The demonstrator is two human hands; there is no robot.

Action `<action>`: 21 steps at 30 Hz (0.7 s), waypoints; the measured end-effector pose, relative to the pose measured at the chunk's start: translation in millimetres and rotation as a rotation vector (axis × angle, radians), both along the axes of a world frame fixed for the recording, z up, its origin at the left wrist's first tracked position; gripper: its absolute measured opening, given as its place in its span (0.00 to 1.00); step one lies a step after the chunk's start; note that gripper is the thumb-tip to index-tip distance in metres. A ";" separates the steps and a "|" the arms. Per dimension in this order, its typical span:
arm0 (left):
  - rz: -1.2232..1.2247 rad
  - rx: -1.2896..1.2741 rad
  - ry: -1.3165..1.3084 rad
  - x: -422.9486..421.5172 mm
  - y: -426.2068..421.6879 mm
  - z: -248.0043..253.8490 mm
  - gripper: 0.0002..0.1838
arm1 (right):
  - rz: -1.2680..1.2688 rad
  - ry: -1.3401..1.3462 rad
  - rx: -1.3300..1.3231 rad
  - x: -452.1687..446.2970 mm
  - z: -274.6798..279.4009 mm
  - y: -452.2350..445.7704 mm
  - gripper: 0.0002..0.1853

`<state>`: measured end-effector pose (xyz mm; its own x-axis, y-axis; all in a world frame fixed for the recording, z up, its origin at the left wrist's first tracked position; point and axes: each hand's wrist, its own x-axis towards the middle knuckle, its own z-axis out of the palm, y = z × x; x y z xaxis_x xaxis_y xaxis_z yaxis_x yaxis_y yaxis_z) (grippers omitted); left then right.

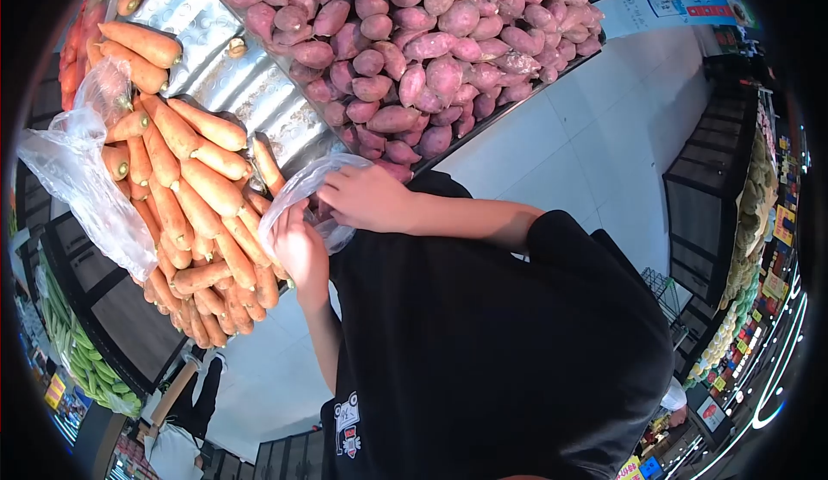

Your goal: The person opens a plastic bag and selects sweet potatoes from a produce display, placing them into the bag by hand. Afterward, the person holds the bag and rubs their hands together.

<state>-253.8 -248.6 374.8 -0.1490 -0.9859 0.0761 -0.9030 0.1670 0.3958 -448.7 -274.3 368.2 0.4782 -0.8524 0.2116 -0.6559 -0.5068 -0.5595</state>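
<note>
Up ahead sat the great heap of knobbly purple-pink sweet potatoes [431,49], and next to it the pile of long, tapering orange carrots [207,188]! Just beside those carrots, close in front of me, hung the thin translucent plastic bag [297,181], caught between both hands: my right hand [366,197] with fingers curled well in at its mouth, my left hand [297,245] with fingers bent against the film, tips too hidden to tell how tightly they pinched.

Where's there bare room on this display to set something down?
The ridged metal surface between the carrots and sweet potatoes has bare patches above and below one small brown lump. Crowded: both piles, and its lower end by the held plastic bag.
</note>
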 end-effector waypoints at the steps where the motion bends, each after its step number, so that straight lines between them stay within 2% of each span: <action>1: 0.003 -0.002 0.038 2.3 -0.5 -0.1 0.19 | -0.023 -0.117 0.005 -9.2 11.6 1.0 0.10; 3: -0.027 -0.002 0.060 5.5 -2.1 3.2 0.17 | -0.093 -0.348 0.065 -24.9 28.6 6.4 0.14; 6: -0.141 0.055 0.110 -4.6 -3.3 9.7 0.16 | -0.283 -0.484 0.143 -52.5 42.5 18.7 0.19; 8: -0.178 0.092 0.036 -13.9 -3.0 8.7 0.14 | -0.447 -0.532 0.079 -70.2 30.4 24.5 0.21; 10: -0.184 0.137 -0.054 -22.9 -2.0 4.5 0.13 | -0.514 -0.449 0.015 -86.8 25.1 21.5 0.21; 12: -0.230 0.103 -0.144 -27.6 -3.0 -3.8 0.10 | -0.516 -0.303 -0.196 -99.8 4.7 17.3 0.22; 21: -0.321 0.221 -0.191 -30.1 -7.9 -14.9 0.07 | -0.443 0.013 -0.210 -100.5 -43.3 17.9 0.23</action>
<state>-283.9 -256.5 359.9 -0.4420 -0.8766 -0.1901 -0.8795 0.3818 0.2842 -549.2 -256.4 324.9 0.0825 -0.9140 0.3973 -0.8401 -0.2782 -0.4656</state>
